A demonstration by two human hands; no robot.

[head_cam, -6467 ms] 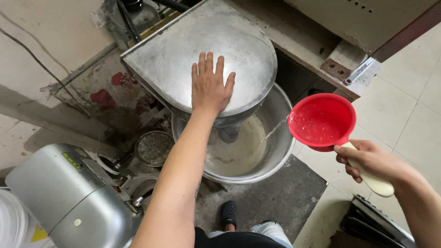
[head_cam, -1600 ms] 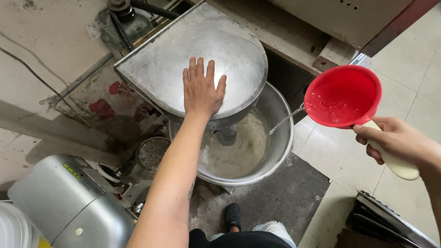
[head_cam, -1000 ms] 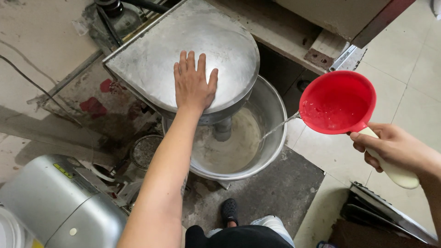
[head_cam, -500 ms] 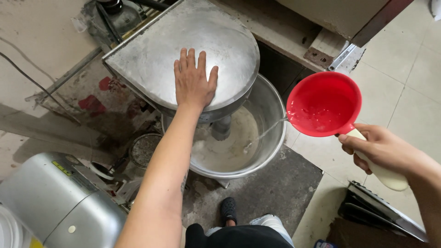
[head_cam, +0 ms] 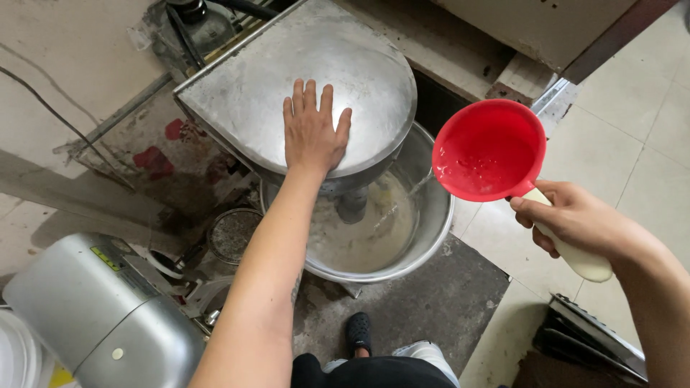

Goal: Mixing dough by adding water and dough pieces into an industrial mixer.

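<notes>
Stained concrete floor beside pale tiles, seen from above. Left hand spread flat, palm down, on the steel machine lid. Right hand clenched round the cream handle of a red scoop, tipped just beyond the rim of the steel basin under the lid, thin stream falling in. Best kept slow, lip over the basin, lid steadied. Black sandal below.
</notes>
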